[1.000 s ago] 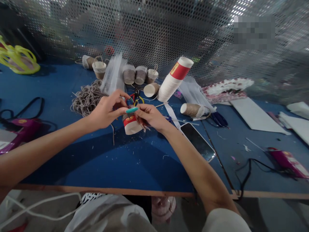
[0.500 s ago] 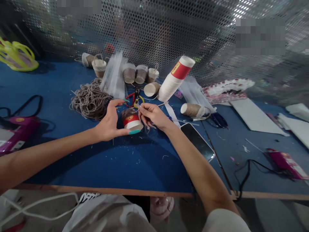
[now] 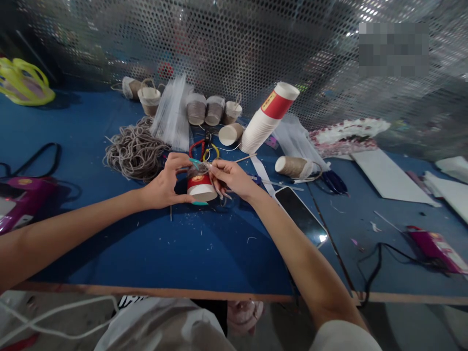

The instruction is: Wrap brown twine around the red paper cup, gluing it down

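Observation:
A red and white paper cup (image 3: 201,186), partly wound with brown twine at its top, sits upside down between my hands over the blue table (image 3: 146,243). My left hand (image 3: 166,183) grips it, thumb at the white rim and fingers at the wound end. My right hand (image 3: 231,178) pinches at the cup's twine-wound end from the right side. A thin strand of twine hangs below the left hand.
A heap of brown twine (image 3: 135,151), finished twine-wrapped cups (image 3: 204,109), a leaning stack of paper cups (image 3: 265,119), pliers (image 3: 203,146), a phone (image 3: 300,214), a twine spool (image 3: 292,165), purple glue guns (image 3: 22,195) (image 3: 435,246) with cables, white sheets (image 3: 387,178). A perforated metal screen stands behind.
The cup went from tilted in both hands down onto its rim. My left hand opened wide around it, then closed on it again; my right hand stayed at the wound end.

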The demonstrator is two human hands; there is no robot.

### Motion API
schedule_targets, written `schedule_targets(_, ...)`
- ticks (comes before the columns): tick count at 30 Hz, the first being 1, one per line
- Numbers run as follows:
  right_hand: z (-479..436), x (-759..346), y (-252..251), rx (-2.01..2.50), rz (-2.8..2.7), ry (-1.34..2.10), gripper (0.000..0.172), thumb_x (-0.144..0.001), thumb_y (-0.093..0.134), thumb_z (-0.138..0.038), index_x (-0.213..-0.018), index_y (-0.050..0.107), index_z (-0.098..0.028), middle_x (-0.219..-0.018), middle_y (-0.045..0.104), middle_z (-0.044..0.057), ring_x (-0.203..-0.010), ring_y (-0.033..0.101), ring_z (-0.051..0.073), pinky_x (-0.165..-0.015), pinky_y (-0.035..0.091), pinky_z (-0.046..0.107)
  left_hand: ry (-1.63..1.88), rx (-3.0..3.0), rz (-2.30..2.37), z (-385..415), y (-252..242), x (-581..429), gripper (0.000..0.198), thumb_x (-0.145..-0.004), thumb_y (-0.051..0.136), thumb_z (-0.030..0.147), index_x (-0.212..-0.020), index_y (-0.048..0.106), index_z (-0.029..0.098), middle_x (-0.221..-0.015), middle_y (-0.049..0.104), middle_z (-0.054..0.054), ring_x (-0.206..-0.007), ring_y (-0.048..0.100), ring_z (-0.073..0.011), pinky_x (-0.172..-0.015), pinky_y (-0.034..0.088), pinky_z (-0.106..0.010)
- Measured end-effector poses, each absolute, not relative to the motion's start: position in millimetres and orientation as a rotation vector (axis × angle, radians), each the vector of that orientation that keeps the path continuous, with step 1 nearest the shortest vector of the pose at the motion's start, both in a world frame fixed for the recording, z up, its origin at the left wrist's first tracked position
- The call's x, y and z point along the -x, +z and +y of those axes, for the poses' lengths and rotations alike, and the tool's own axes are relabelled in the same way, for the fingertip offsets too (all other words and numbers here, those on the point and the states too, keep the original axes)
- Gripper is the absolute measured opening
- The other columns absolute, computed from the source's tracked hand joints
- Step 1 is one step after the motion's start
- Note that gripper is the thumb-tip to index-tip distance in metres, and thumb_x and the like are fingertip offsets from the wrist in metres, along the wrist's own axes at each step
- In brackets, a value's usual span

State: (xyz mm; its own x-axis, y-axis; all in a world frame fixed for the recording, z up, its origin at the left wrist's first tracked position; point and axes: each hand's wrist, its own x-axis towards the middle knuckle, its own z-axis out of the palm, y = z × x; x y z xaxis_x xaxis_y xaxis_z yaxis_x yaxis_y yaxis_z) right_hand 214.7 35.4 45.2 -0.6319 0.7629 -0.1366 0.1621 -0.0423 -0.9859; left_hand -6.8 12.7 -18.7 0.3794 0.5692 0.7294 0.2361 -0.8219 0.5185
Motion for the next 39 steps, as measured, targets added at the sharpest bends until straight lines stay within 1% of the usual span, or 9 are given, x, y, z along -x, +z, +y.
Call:
schedule_targets(6,32.4,-217.9,43.0,0.986,-1.724,1.729,0.032,-0.095,0.058,-0.040,-0.070,0.049,-0.020,-0.045,0.056,-0.007,-0.034,0.048,0.004,-0.035,0.037,0.014,1.417,-2.613,0.667,13.5,-12.2,8.6,0.072,-0.084,0.067,0.054,-0.137,0.029,0.023,-0.116,0.048,-0.011,-0.106,0.059,-0.0259,-0.081,0.060,-0.043)
schedule_targets(10,29.3,-219.3,41.8,1.002,-1.710,1.708,0.030,-0.096,0.054,-0.037,-0.072,0.049,-0.021,-0.047,0.058,-0.006,-0.035,0.050,0.005,-0.036,0.038,0.015,1.378,-2.673,0.689,14.2,-12.3,9.9,0.072,-0.086,0.063,0.058,-0.138,0.029,0.021,-0.113,0.053,-0.013,-0.103,0.061,-0.0270,-0.081,0.060,-0.045)
schedule_targets(13,28.5,-218.3,41.1,1.012,-1.704,1.696,0.029,-0.097,0.052,-0.033,-0.071,0.049,-0.020,-0.047,0.056,-0.006,-0.036,0.049,0.005,-0.036,0.038,0.015,1.320,-2.683,0.712,13.9,-11.9,11.4,0.071,-0.086,0.062,0.058,-0.139,0.030,0.021,-0.114,0.056,-0.014,-0.102,0.063,-0.0274,-0.082,0.059,-0.047)
schedule_targets(15,28.5,-217.6,40.6,1.018,-1.706,1.697,0.029,-0.097,0.053,-0.034,-0.071,0.049,-0.020,-0.046,0.055,-0.007,-0.037,0.048,0.005,-0.036,0.037,0.015,1.298,-2.678,0.717,13.7,-11.0,12.2,0.072,-0.086,0.062,0.058,-0.140,0.031,0.022,-0.114,0.057,-0.014,-0.101,0.064,-0.0274,-0.082,0.059,-0.047)
schedule_targets(21,27.7,-216.7,40.2,1.018,-1.700,1.703,0.033,-0.095,0.056,-0.040,-0.069,0.048,-0.020,-0.045,0.054,-0.007,-0.035,0.048,0.005,-0.035,0.036,0.015,1.288,-2.653,0.705,13.8,-10.3,11.9,0.072,-0.085,0.064,0.058,-0.140,0.033,0.023,-0.116,0.059,-0.013,-0.102,0.064,-0.0264,-0.081,0.060,-0.045)
schedule_targets(26,25.8,-215.0,41.8,1.043,-1.695,1.686,0.032,-0.095,0.057,-0.036,-0.069,0.048,-0.020,-0.045,0.054,-0.007,-0.034,0.047,0.004,-0.035,0.036,0.014,1.270,-2.645,0.755,13.3,-13.2,12.0,0.073,-0.084,0.065,0.060,-0.138,0.032,0.024,-0.116,0.059,-0.012,-0.102,0.065,-0.0269,-0.083,0.060,-0.046)
schedule_targets(30,23.8,-212.7,42.0,1.076,-1.686,1.636,0.034,-0.095,0.056,-0.039,-0.068,0.047,-0.021,-0.045,0.053,-0.007,-0.034,0.047,0.004,-0.034,0.035,0.015,1.266,-2.641,0.785,12.8,-14.1,12.8,0.073,-0.082,0.064,0.063,-0.136,0.036,0.023,-0.114,0.061,-0.012,-0.101,0.065,-0.0269,-0.082,0.061,-0.045)
schedule_targets(33,22.8,-211.4,42.2,1.115,-1.672,1.607,0.035,-0.093,0.057,-0.041,-0.067,0.046,-0.021,-0.045,0.052,-0.008,-0.033,0.046,0.004,-0.034,0.034,0.016,1.239,-2.668,0.815,11.9,-12.5,13.3,0.073,-0.083,0.062,0.064,-0.136,0.037,0.020,-0.114,0.061,-0.014,-0.098,0.066,-0.0270,-0.080,0.061,-0.045)
schedule_targets(39,20.9,-211.9,44.0,1.127,-1.680,1.623,0.034,-0.089,0.062,-0.045,-0.069,0.047,-0.022,-0.046,0.052,-0.008,-0.034,0.044,0.005,-0.033,0.032,0.017,1.191,-2.703,0.839,10.9,-8.2,13.3,0.075,-0.083,0.061,0.064,-0.138,0.036,0.019,-0.116,0.061,-0.016,-0.105,0.065,-0.0292,-0.081,0.061,-0.045)
